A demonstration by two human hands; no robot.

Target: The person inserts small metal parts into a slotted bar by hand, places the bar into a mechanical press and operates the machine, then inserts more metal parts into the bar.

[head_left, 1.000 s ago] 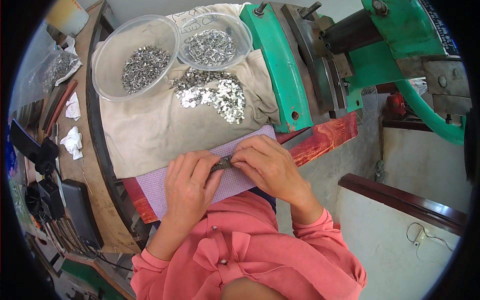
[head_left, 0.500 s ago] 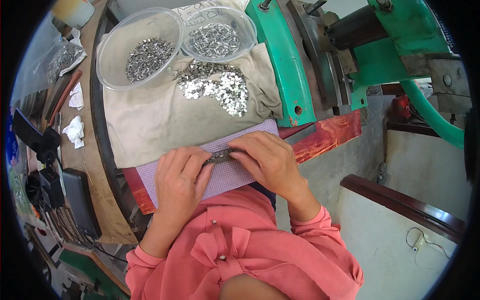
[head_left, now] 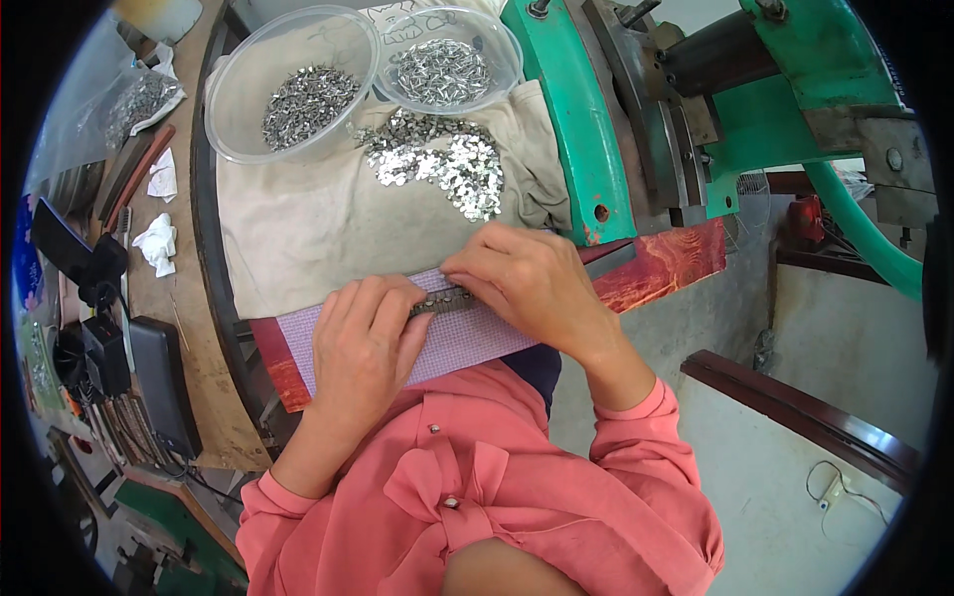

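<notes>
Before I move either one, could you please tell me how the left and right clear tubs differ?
The left tub looks larger than the right tub.
The left tub holds darker, chunkier pieces, while the right tub holds brighter, slimmer pieces.
Both are clear, round and open-topped, and both stand on the beige cloth.

Between left hand (head_left: 360,338) and large clear tub (head_left: 227,114), a wide passage is left over bare tan cloth (head_left: 288,233). Ahead of right hand (head_left: 537,290), the way is obstructed by a low pile of silver discs (head_left: 469,174), then by a smaller tub (head_left: 503,83). Ahead and to the right, passage is blocked by the green press (head_left: 584,129).
</notes>
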